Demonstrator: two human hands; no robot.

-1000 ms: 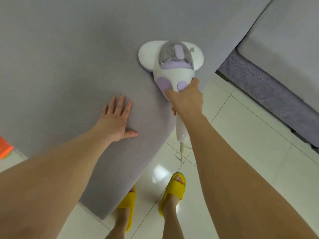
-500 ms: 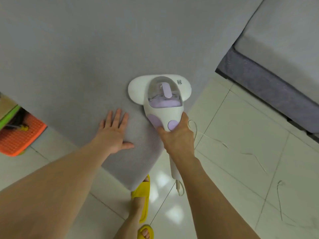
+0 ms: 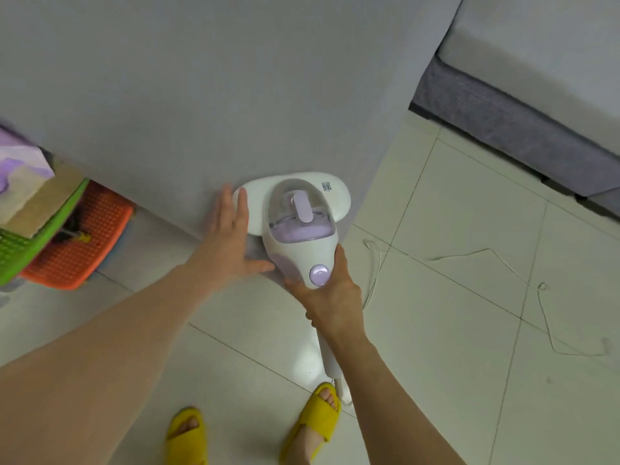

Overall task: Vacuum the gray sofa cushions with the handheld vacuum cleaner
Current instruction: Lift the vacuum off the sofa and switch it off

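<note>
On cushion corner [image 3: 201,129], vacuum [image 3: 298,223] between fingers [image 3: 339,260]

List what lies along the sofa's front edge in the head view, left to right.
Green basket → orange basket → left hand → vacuum → cord on the floor.

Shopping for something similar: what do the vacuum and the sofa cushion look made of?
The vacuum looks like glossy white and lilac plastic with a clear dust cup, going by its smooth sheen. The sofa cushion looks like matte gray woven fabric, with no shine; the fiber cannot be told.
</note>
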